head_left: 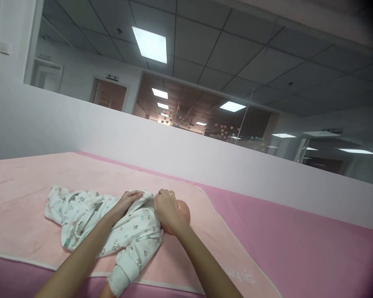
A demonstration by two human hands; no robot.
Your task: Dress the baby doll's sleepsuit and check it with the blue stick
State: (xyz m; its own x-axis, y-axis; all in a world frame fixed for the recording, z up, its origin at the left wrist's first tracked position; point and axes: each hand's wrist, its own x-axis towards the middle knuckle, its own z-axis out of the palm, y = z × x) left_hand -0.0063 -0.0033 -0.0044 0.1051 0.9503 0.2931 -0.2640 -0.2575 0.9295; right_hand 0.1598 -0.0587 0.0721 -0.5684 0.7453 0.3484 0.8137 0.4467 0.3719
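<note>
Sleeve cuff [119, 276] of the printed onesie [133, 234] lies closest, between both forearms. Onesie is on a baby doll lying on a light pink towel [21, 207] over a darker pink sheet [298, 256]. Left hand [128, 201] rests on the collar fabric, fingers close together and bent. Right hand [166, 210] is curled at the neckline and covers part of the doll head [184, 212]. Can't tell whether either hand pinches cloth. White partition [205, 163] stands behind.
</note>
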